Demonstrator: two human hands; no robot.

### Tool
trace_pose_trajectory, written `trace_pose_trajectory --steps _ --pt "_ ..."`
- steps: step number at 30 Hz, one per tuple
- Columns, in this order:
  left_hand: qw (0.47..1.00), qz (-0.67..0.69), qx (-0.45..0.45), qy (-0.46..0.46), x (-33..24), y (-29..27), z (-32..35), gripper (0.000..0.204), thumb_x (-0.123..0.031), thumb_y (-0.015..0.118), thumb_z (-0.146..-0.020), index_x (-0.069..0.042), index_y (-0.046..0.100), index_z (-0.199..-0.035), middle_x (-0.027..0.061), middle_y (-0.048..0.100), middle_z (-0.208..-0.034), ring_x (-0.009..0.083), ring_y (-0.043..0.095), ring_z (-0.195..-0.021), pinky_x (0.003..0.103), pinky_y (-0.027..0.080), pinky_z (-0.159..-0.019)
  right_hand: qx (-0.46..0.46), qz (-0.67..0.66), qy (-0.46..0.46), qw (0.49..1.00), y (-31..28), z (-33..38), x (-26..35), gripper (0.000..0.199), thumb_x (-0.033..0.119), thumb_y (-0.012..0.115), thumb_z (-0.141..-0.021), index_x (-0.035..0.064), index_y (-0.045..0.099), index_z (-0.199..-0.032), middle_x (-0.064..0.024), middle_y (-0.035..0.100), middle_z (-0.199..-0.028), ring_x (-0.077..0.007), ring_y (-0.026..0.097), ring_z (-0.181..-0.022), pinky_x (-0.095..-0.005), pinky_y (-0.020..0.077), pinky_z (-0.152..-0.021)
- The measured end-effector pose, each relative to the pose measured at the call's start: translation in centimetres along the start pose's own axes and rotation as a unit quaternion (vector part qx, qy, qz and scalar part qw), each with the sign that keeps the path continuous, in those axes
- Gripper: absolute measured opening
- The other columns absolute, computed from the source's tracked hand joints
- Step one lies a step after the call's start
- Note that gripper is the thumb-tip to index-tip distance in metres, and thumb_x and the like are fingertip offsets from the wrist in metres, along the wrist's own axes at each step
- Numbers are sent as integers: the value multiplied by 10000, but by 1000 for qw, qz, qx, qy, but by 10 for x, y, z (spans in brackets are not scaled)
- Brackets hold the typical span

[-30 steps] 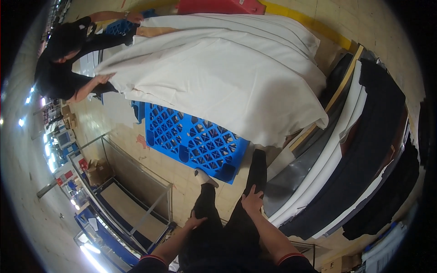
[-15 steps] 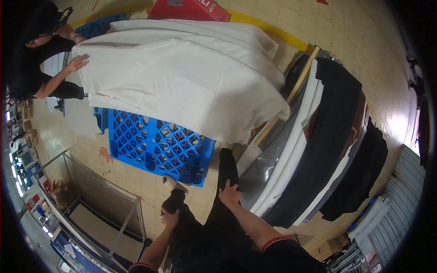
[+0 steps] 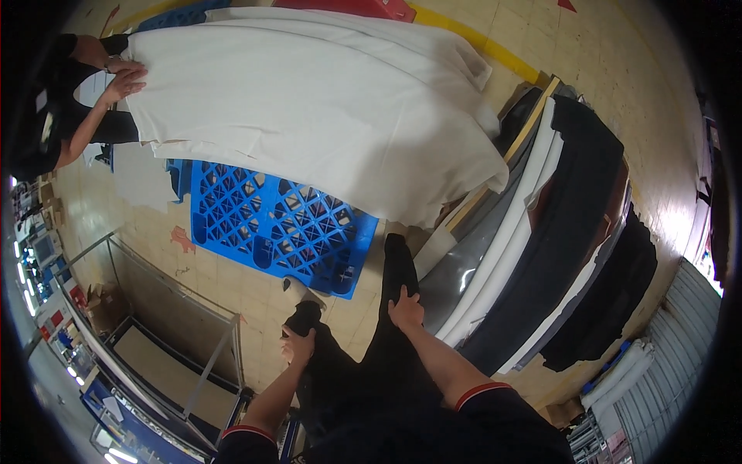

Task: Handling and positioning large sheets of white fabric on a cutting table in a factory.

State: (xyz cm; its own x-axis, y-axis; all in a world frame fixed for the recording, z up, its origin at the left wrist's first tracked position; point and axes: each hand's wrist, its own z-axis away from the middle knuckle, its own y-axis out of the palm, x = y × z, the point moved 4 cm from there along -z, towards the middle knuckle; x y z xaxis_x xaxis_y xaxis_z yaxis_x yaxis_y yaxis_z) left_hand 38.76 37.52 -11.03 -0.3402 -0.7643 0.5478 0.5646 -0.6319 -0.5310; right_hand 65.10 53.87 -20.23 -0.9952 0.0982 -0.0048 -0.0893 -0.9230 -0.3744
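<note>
My left hand (image 3: 297, 346) rests on my left knee, its fingers apart over the black trousers (image 3: 348, 379). On my right leg lies my right hand (image 3: 406, 309), fingers spread, holding nothing. Beyond my feet, a large white sheet of leather or fabric (image 3: 309, 93) is draped in layers over a blue plastic pallet (image 3: 270, 259), whose near side shows. A co-worker at the far left touches the sheet's left edge with both hands (image 3: 124, 83). What lies under the sheet is hidden.
Rolled and folded black material (image 3: 556, 216) and white rolls (image 3: 502, 255) lean along a wooden bar (image 3: 533, 116) on the right. A metal-framed cart (image 3: 174, 340) stands at the lower left. Something red (image 3: 348, 8) lies behind the sheet.
My view has shifted, so the sheet and pallet sit higher. The co-worker's two hands have come closer together on the sheet's edge. My hands remain on my legs.
</note>
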Motion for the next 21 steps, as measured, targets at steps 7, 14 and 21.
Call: trace_pose_trajectory --steps 7,14,21 --pt "1000 0 -1 -1 8 6 0 955 -569 620 -679 -86 180 -1376 233 479 -1099 376 558 -955 435 458 -801 0 -8 1 1000 -4 7 1 659 421 513 -823 137 269 -1366 -261 435 -1148 -390 591 -873 -435 504 -750" --pt "1000 -5 11 3 -1 9 -4 966 -575 615 -678 -79 173 -1379 237 477 -1106 380 556 -956 438 455 -809 3 -15 7 1000 -3 0 -5 663 431 506 -824 127 270 -1364 -261 440 -1138 -386 591 -864 -432 505 -740" --pt "999 15 18 -22 13 10 -10 971 -592 617 -670 -95 179 -1379 232 468 -1126 376 542 -989 440 451 -812 -9 -17 -17 1000 -2 1 8 629 405 524 -821 140 309 -1350 -258 433 -1160 -376 587 -875 -424 494 -751"
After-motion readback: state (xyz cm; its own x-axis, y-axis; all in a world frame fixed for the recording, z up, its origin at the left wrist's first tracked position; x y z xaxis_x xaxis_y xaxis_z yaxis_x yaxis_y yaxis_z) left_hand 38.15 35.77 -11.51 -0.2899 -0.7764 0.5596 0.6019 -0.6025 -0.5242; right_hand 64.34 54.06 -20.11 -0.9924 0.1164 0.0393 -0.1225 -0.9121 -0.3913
